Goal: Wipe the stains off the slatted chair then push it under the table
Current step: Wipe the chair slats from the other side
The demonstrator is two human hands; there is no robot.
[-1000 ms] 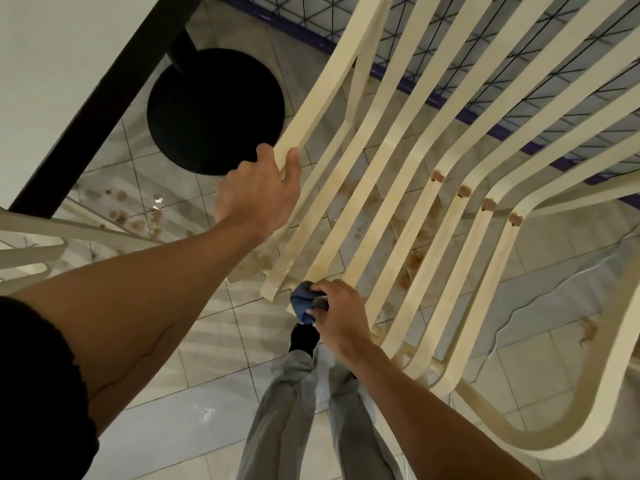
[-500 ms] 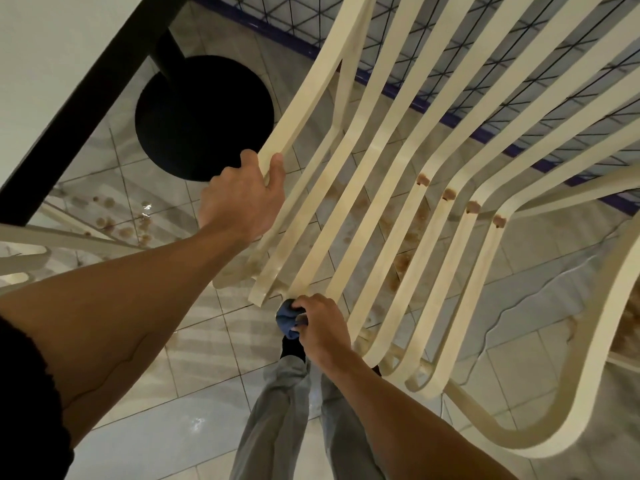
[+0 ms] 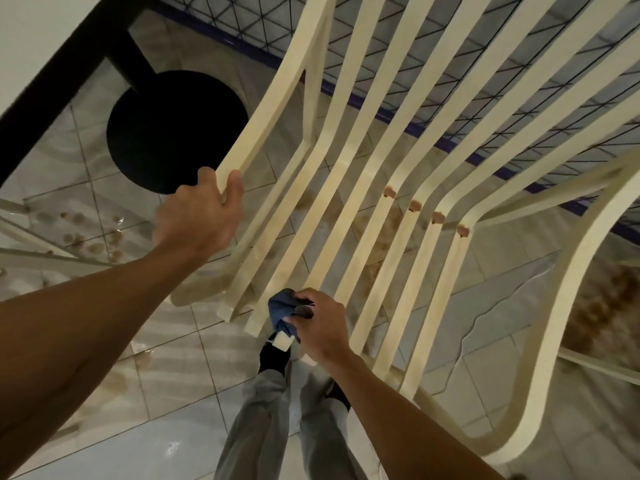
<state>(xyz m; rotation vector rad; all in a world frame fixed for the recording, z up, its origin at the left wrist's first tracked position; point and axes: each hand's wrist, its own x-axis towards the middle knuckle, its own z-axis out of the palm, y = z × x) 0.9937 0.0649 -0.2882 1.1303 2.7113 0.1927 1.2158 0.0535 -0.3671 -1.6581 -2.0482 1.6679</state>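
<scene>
Table: at far left I see a white tabletop with a black edge (image 3: 52, 81), and below it a black round pedestal base (image 3: 173, 133). The chair stands beside the table, not under it.
Left hand: the left hand (image 3: 197, 220) wraps fingers and thumb round the front end of the outermost slat of the cream plastic slatted chair (image 3: 273, 105), steadying it.
Cloth: a dark blue cloth (image 3: 282, 311) is bunched against the front end of a middle slat.
Right hand: the right hand (image 3: 322, 327) has its fingers curled tight round that cloth and holds it to the slat.
Stains: four brown blobs (image 3: 414, 205) sit in a row at the bend where seat meets back, with brownish streaks down the slats below them.
Side rail: right of the curved side rail (image 3: 533, 382) there is a blurred brown patch. I cannot tell whether it is on the chair or on the floor.
Progress: I judge the wiping barely begun. The cloth is at the slat ends, the blobs look untouched, and the push under the table is not yet done.
Floor: pale glossy tiles (image 3: 138, 427), spotted brown under the seat and at left, with a wet sheen in places.
Room: a dark wire grid (image 3: 398, 81) runs behind the chair, and another pale slatted frame (image 3: 20, 258) pokes in at the left edge.
</scene>
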